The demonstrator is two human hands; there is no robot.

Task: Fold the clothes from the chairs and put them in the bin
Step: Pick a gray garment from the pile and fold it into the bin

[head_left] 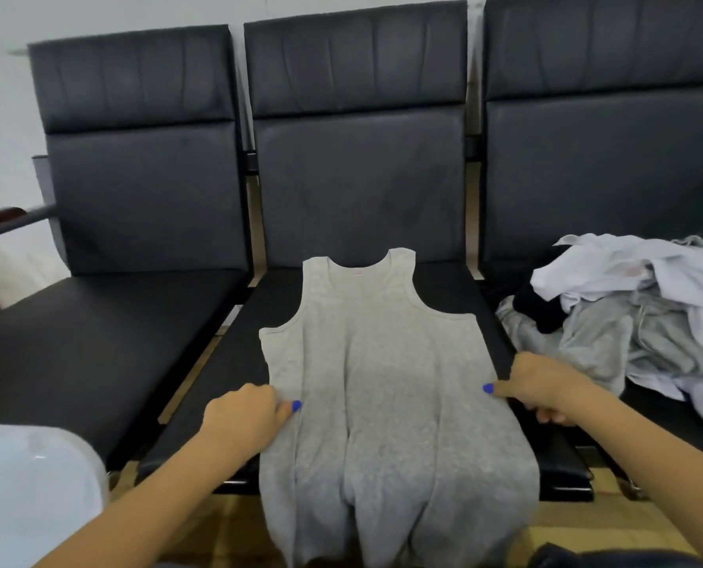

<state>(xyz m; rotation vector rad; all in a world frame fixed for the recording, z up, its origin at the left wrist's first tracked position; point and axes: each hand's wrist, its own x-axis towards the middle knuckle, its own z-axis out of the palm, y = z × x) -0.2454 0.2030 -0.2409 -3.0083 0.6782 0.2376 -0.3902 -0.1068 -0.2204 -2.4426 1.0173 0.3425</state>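
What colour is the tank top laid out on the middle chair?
Light heathered grey tank top, seen in the head view.

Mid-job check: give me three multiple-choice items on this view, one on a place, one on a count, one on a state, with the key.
1. Where does the unfolded heap of clothes lie?
A. on the right chair
B. on the left chair
C. on the floor

2. How many black chairs stand in the row?
A. two
B. three
C. five

3. How does the grey tank top lie?
A. rolled into a ball
B. folded in half
C. spread flat on the middle chair, hem hanging over the front edge

Key: 1 A, the white, grey and black heap sits on the right chair. 2 B, three backrests show side by side, counting the left chair. 3 C, its straps and armholes lie open while the left hand and right hand pinch its side edges.
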